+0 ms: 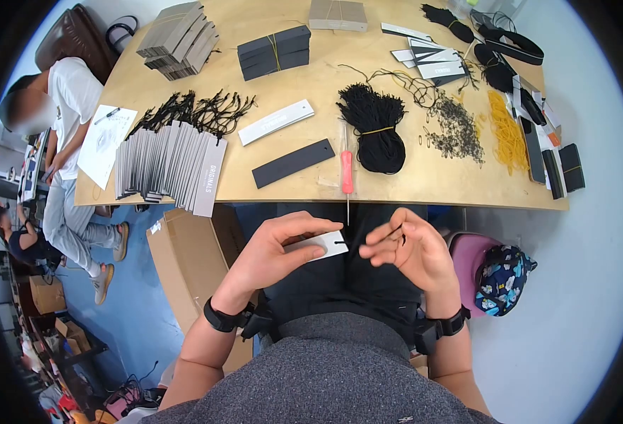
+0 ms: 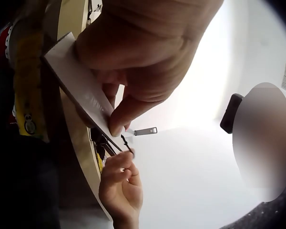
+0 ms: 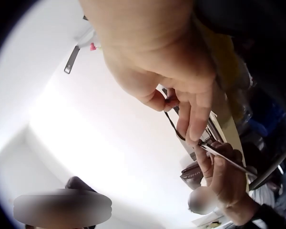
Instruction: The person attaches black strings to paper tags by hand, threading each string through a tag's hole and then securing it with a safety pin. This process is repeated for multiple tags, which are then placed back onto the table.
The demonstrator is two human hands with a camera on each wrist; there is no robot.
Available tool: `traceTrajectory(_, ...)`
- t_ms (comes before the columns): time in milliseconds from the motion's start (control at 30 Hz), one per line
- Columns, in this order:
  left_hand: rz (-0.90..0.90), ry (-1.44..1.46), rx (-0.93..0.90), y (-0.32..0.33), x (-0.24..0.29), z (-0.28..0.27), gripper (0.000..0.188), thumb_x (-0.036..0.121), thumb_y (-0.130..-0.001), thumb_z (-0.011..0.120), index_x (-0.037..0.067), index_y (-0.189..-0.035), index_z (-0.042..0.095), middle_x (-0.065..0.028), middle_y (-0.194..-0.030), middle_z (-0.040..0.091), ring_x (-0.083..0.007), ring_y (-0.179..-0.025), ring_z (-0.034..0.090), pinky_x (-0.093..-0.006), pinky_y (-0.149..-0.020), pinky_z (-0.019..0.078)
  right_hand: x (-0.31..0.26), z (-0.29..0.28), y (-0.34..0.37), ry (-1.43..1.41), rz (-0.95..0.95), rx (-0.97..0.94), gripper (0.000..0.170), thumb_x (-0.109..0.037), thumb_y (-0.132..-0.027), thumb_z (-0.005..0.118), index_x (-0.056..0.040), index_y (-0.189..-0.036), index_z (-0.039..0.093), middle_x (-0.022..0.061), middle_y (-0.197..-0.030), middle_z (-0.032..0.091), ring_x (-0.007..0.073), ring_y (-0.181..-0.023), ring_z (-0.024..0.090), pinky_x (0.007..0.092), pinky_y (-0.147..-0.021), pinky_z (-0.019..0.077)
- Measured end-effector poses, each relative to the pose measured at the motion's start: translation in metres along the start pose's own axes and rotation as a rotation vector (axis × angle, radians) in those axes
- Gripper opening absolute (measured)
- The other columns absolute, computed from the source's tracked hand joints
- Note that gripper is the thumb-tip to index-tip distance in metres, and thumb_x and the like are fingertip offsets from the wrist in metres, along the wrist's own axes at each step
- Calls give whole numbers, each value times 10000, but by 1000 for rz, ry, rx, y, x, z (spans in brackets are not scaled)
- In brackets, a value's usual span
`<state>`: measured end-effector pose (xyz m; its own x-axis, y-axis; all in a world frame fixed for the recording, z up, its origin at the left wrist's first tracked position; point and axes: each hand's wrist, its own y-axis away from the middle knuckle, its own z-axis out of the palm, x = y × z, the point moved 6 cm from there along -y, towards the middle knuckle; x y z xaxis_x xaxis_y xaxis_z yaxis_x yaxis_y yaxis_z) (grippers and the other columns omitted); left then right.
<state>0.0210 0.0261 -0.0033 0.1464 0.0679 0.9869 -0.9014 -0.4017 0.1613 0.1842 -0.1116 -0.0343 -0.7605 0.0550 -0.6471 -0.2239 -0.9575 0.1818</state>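
The left hand (image 1: 272, 247) grips a stack of white tags (image 1: 331, 245) above the lap, thumb on top; a short black cord shows at the tags' end. In the left wrist view the white tag (image 2: 81, 86) lies under the left hand (image 2: 138, 52). To the right, the right hand (image 1: 417, 251) pinches a black cord between thumb and finger, its other fingers spread. The right wrist view shows that black cord (image 3: 173, 126) running from the right hand (image 3: 157, 62) toward the tag's end.
On the table (image 1: 311, 191) lie corded grey tags (image 1: 170, 166), a white tag (image 1: 276, 122), a dark tag (image 1: 293, 163), a black cord bundle (image 1: 375, 131), a red-handled tool (image 1: 347, 172), safety pins (image 1: 456, 131) and yellow cords (image 1: 507, 134). A seated person (image 1: 71, 99) is at the left.
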Motion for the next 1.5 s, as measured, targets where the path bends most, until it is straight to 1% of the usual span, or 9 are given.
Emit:
traceTrajectory(167,214,-167,-150,6,17,8,466,-75,-821,651,84,-1259,653,-61,-911,630,-158,-803,587,-287,-744,466,8,-17,1,-219,155,11,196,-180,-996,444,-11,-1043,531,310,-1047,653,436,-918,693,450,-791,608)
traceTrajectory(400,118,-410,-147,13,45,7,462,-63,-809,648,53,-1256,639,-95,-904,641,-192,-783,593,-299,-718,468,1,-9,-5,-84,142,30,210,-185,-1009,432,-16,-1068,544,300,-1141,631,429,-1049,656,436,-878,578)
traceTrajectory(500,43,-253,119,3,55,-19,438,-40,-873,613,24,-1305,577,-42,-1067,653,-88,-904,596,-245,-795,485,-14,12,-9,-1,5,-6,342,-254,-1037,437,1,-1258,490,276,-1356,515,399,-1274,515,471,-1061,434)
traceTrajectory(733,418,-445,786,-29,91,-124,391,21,-844,670,31,-1233,634,-62,-1014,617,-114,-818,582,-245,-715,482,-7,26,-1,204,4,-56,439,-197,-1016,497,19,-1390,418,248,-1375,509,359,-1260,533,437,-1027,457)
traceTrajectory(1000,215,-1110,826,-3,26,-130,387,-33,-828,620,-10,-1215,631,-132,-1100,595,-240,-902,580,-309,-784,482,-9,9,1,385,26,69,284,-130,-977,589,20,-1218,580,132,-1134,659,192,-1014,646,321,-890,521)
traceTrajectory(1067,258,-1262,881,-1,22,-126,382,-52,-819,597,-13,-1197,637,-164,-1123,589,-321,-966,563,-375,-862,467,-25,9,-8,752,-187,223,200,-76,-944,631,15,-1122,629,78,-1024,663,123,-882,622,279,-803,520)
traceTrajectory(1200,187,-1239,945,-4,22,-135,452,-57,-803,606,16,-1249,611,-171,-1143,588,-347,-1077,529,-410,-941,431,-57,28,-21,1404,-695,456,135,-21,-868,684,-32,-1003,685,76,-871,581,169,-739,590,296,-662,493)
traceTrajectory(1433,396,-1251,970,3,53,-93,420,-6,-834,650,53,-1249,618,-149,-1151,601,-326,-1085,542,-384,-939,440,-63,33,-42,1751,-902,456,178,3,-761,727,-46,-924,673,80,-835,537,243,-724,571,349,-633,475)
traceTrajectory(1500,438,-981,784,-1,48,-71,377,8,-867,644,42,-1241,620,-115,-1125,642,-252,-1052,591,-328,-884,468,-62,35,-41,1750,-933,458,180,4,-745,732,-48,-903,665,80,-836,538,248,-727,571,353,-631,474)
